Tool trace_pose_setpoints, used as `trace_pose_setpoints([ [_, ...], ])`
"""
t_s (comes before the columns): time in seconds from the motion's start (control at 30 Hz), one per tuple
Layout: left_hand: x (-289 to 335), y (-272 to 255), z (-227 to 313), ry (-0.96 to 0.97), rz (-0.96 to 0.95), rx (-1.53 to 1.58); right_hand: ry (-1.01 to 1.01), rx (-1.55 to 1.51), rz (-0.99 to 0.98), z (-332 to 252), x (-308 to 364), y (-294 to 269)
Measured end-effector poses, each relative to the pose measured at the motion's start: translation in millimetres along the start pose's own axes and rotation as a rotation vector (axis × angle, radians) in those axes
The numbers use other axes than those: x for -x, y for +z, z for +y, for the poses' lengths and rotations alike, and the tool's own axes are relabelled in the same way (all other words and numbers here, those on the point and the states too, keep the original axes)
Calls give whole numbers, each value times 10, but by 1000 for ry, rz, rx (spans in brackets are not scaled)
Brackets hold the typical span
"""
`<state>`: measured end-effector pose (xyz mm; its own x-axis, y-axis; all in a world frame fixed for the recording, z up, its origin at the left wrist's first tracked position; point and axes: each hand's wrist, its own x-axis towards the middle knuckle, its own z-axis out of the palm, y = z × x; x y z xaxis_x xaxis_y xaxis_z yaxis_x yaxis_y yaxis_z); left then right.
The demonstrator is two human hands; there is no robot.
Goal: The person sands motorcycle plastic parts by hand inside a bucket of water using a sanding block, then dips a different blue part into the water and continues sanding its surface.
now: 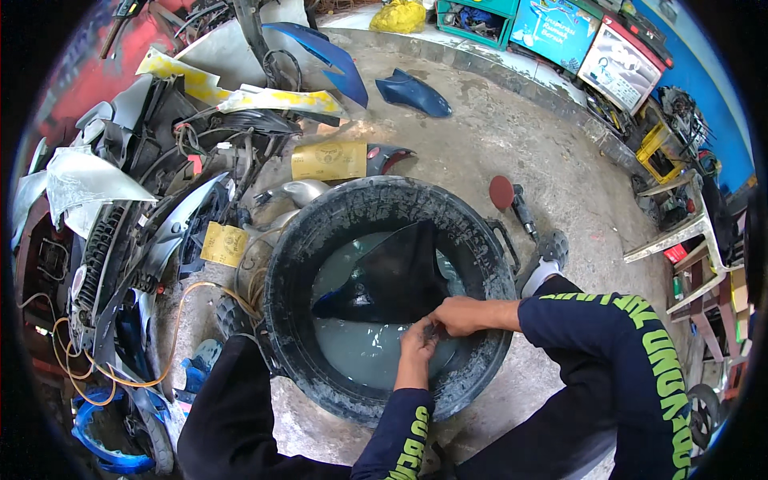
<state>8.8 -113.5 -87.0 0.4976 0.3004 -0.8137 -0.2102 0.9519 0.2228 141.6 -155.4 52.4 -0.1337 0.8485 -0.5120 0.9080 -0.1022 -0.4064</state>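
On a stained concrete floor (488, 136), a black tub (294, 268) of cloudy water (352, 352) holds a smooth black motorcycle panel (394, 276), tapering leftward. The left hand (418, 344) and right hand (462, 315) meet, curled, at its lower edge; whether clamped, I cannot tell.

Ahead and left of the right hand (458, 315), in a round black plastic tub (296, 268), lies a curved black plastic panel (392, 276).

Bright light, glints on water (342, 346), bowed edges
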Motion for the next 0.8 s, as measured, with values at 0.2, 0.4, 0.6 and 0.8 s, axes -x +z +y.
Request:
trace_pose_setpoints([
  [0.2,-23,-29,56,-30,-63,-56,-133,300,-121,195,-66,585],
  [0.4,198,164,12,-26,-59,-82,20,146,-300,276,-120,237],
  [0.6,434,336,-103,170,7,249,-56,18,245,-194,71,-739],
  [0.8,882,739,25,255,-94,456,-440,226,672,-288,144,-825],
])
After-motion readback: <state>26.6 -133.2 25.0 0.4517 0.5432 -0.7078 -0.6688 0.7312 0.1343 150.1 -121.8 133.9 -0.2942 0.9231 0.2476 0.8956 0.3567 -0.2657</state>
